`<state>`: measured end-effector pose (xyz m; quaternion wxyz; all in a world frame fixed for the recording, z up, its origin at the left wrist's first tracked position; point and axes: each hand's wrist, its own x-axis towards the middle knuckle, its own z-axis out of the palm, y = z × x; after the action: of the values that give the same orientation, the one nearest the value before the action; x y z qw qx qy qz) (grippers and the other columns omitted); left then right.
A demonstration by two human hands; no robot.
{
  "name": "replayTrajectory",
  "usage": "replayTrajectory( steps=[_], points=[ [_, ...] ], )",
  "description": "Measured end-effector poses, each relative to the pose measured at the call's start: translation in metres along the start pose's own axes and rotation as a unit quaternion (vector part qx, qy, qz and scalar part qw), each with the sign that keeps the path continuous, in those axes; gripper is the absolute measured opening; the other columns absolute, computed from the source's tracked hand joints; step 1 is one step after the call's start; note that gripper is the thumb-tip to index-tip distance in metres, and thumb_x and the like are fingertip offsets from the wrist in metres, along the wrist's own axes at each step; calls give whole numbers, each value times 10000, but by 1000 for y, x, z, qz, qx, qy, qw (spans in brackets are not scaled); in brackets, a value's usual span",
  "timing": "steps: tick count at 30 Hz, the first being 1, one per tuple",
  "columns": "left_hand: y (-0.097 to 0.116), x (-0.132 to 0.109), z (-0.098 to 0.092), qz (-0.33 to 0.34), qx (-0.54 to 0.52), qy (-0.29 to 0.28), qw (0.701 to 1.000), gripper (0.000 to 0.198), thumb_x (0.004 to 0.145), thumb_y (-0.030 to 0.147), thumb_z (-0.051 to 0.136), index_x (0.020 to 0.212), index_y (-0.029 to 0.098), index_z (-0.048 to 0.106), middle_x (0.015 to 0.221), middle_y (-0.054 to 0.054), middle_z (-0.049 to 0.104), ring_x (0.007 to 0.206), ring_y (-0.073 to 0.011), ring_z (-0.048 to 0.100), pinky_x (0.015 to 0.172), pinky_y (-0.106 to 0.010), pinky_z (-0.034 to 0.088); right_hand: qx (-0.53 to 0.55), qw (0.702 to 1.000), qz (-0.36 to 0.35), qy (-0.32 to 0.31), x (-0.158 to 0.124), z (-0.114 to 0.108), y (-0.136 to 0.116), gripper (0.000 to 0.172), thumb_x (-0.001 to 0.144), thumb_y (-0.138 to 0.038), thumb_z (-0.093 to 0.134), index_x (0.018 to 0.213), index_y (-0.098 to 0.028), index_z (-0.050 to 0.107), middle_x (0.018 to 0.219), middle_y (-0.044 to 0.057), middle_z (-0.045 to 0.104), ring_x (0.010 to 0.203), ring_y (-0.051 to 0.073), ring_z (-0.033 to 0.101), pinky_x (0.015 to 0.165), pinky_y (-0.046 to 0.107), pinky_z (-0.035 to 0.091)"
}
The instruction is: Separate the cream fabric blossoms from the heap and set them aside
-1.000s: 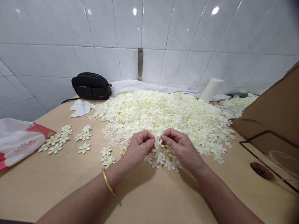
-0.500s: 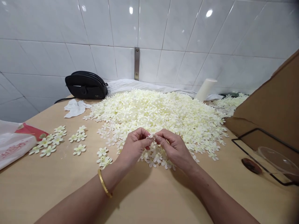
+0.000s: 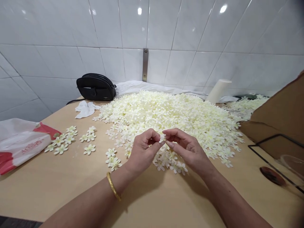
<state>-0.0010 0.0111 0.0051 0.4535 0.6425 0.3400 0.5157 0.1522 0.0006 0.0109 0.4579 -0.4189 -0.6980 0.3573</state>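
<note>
Head view: pale wooden tabletop (image 3: pixel 59 186) below glossy white tiled wall (image 3: pixel 190 31). At centre, left hand (image 3: pixel 142 150) and right hand (image 3: pixel 190 150), fingertips meeting, pinching one small cream fabric flower (image 3: pixel 162 137). One large heap of cream flowers (image 3: pixel 171 114) at 12 o'clock; one black zipped pouch (image 3: pixel 96 87) at 10; one red-and-white plastic bag (image 3: pixel 21 144) at 9.

Wall: glossy white tiles (image 3: pixel 190 28), thin grey grout lines, filling whole back of view. Vertical metal strip (image 3: pixel 145 65) fixed to wall at mid-back, just above table's far edge. Lamp reflections (image 3: pixel 223 9) as bright spots on top tiles. Pale wooden tabletop (image 3: pixel 71 183) butts against wall; matte, evenly lit.
</note>
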Motion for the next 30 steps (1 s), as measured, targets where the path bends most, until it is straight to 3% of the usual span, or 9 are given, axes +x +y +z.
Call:
replayTrajectory(
  steps=[7,13,15,21,30],
  points=[
    [4,-2,0,27,77,-1,997,113,721,194,517,630,174,454,611,26,444,579,-90,405,574,-212,348,-11,1000,-27,8,0,2,-1,155,775,-261,519,911,-195,554,856,37,548,822,156,525,763,303,430],
    [1,-3,-3,104,185,-1,977,111,744,122,446,661,193,426,661,13,462,611,-100,432,605,-220,358,-58,990,-82,95,-3,4,-9,120,768,-228,514,878,-196,549,864,48,533,809,162,505,737,302,411],
    [0,-3,-4,132,213,-5,968,123,752,104,418,670,195,415,682,2,469,629,-106,439,610,-223,363,-50,992,-60,102,-4,3,-12,77,777,-238,501,813,-189,549,779,27,526,732,142,496,681,277,404],
    [-2,-2,-6,198,281,-24,939,147,786,100,359,689,192,419,722,-31,476,672,-117,447,620,-227,379,53,997,56,27,-4,3,-13,187,776,-317,504,683,-162,552,615,-7,479,603,108,442,565,237,367],
    [-2,-2,-4,239,335,-36,911,184,781,89,336,645,190,407,689,-41,472,688,-135,439,614,-247,375,137,986,92,21,-1,5,-5,158,725,-312,567,698,-157,575,615,-9,488,600,98,438,574,228,375]
  ],
)
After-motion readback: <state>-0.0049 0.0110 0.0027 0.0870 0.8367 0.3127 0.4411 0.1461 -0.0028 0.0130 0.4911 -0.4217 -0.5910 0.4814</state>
